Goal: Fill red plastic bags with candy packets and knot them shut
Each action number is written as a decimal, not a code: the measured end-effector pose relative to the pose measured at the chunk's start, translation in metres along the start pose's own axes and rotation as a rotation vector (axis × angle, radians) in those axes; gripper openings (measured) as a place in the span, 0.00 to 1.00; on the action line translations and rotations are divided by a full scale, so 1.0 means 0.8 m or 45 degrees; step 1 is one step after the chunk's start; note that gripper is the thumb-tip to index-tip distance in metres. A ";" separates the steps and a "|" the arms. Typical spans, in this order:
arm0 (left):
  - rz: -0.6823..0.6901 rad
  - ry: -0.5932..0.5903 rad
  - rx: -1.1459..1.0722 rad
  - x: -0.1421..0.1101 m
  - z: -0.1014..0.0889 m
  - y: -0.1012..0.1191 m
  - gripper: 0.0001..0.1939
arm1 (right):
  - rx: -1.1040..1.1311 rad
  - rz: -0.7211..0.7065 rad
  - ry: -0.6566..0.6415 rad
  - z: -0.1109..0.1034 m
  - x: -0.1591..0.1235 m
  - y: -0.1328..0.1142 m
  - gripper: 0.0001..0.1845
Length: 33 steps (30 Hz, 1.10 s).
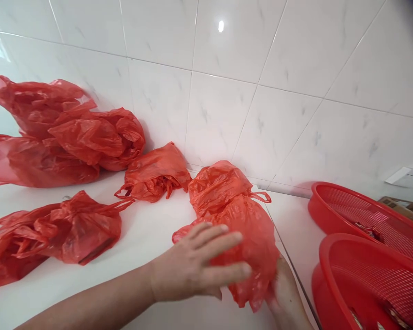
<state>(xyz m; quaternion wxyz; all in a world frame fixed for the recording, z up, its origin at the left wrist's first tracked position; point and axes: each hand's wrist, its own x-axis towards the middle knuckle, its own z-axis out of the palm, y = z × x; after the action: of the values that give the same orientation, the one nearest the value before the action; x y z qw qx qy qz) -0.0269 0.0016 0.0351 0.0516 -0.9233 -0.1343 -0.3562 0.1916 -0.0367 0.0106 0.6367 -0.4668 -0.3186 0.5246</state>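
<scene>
Head view: two hands [196, 270] [280, 286] at one red bag [254, 243], two baskets [317, 215] [321, 293].

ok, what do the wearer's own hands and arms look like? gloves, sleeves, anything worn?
No gloves. The left hand and left forearm are bare where visible: no sleeve, watch, bracelet or ring shows. The right hand is mostly hidden by a red bag, so rings can't be ruled out; the right forearm is bare with one small dark speck.
</scene>
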 end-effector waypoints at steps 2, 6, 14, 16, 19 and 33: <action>0.014 -0.185 -0.042 0.012 0.003 0.008 0.22 | 0.008 0.055 -0.035 0.003 -0.004 0.000 0.13; -0.581 -0.062 -0.652 0.031 0.009 -0.004 0.07 | -0.173 0.053 -0.079 -0.008 -0.003 -0.002 0.15; -1.596 0.677 -1.676 0.024 -0.033 -0.049 0.03 | -0.797 -0.042 0.088 -0.045 0.014 -0.023 0.16; -1.649 0.691 -1.678 0.017 -0.036 -0.047 0.04 | -0.958 -0.196 0.194 -0.043 0.009 -0.028 0.21; -1.682 0.589 -1.672 0.007 -0.035 -0.034 0.04 | -1.098 -0.691 0.328 -0.031 -0.010 -0.037 0.21; -1.757 0.765 -1.330 -0.026 -0.057 -0.006 0.19 | -1.767 -0.199 -0.825 0.029 -0.042 -0.020 0.10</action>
<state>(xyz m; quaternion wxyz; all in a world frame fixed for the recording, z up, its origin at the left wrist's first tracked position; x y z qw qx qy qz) -0.0727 -0.0069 0.0552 -0.5639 -0.4129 -0.4589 -0.5486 0.1682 -0.0633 0.0370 0.1081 -0.5586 -0.7773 0.2686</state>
